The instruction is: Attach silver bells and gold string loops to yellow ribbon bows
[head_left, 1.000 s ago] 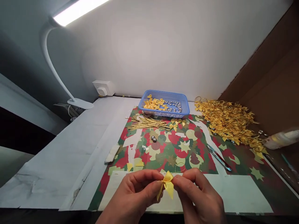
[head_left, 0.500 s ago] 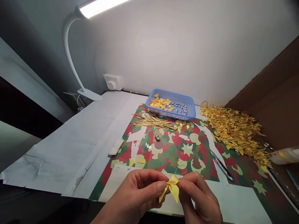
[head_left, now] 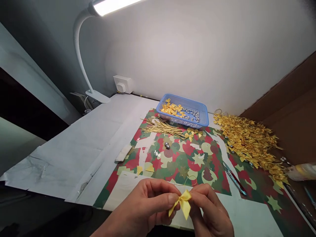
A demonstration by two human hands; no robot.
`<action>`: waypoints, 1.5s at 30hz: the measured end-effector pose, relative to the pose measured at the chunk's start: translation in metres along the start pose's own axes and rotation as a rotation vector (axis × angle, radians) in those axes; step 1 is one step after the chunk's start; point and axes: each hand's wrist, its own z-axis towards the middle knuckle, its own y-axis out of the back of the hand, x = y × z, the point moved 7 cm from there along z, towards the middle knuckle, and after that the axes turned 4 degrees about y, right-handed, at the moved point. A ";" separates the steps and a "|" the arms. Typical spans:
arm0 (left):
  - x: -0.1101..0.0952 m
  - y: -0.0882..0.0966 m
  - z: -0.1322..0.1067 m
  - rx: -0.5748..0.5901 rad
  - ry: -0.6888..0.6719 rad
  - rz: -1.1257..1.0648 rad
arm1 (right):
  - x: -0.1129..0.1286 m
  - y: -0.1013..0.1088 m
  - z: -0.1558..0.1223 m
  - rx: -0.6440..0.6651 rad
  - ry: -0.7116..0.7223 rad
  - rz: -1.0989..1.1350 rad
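Observation:
A yellow satin ribbon bow [head_left: 184,204] is held up over the front edge of the table, its two tails hanging down. My left hand [head_left: 154,204] pinches its left side between thumb and forefinger. On the other side, my right hand [head_left: 209,207] is closed on the bow's right loop, fingertips close to the knot. A thin gold cord loop [head_left: 191,177] shows just behind the bow; whether it is joined to the bow is hidden. Two silver bells [head_left: 167,145] lie together on the patterned sheet [head_left: 177,164] beyond my hands.
A blue basket [head_left: 207,120] holds yellow bows and silver beads. Gold cords [head_left: 163,128] and several bows [head_left: 192,133] lie before it. Scissors [head_left: 234,179] rest at right, near a large heap of finished bows [head_left: 249,138]. A lamp [head_left: 79,49] stands at left; white pad [head_left: 123,153] below.
The bow has turned slightly in my fingers, its right tail now facing forward more. Both hands keep their pinch. The view has shifted a little.

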 end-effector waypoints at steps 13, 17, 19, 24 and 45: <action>-0.001 -0.002 0.000 0.002 -0.037 0.062 | -0.001 0.000 -0.001 0.026 -0.009 -0.009; -0.002 -0.001 0.000 -0.010 -0.043 0.066 | 0.000 0.002 -0.001 0.021 0.020 -0.023; -0.002 -0.001 0.000 -0.015 -0.038 0.072 | 0.001 0.002 -0.001 0.023 0.028 -0.038; -0.001 -0.001 0.000 -0.009 -0.036 0.074 | 0.001 0.003 -0.002 0.020 0.038 -0.064; -0.010 0.011 0.003 -0.176 -0.231 0.312 | 0.014 0.020 0.013 -0.035 0.065 -0.338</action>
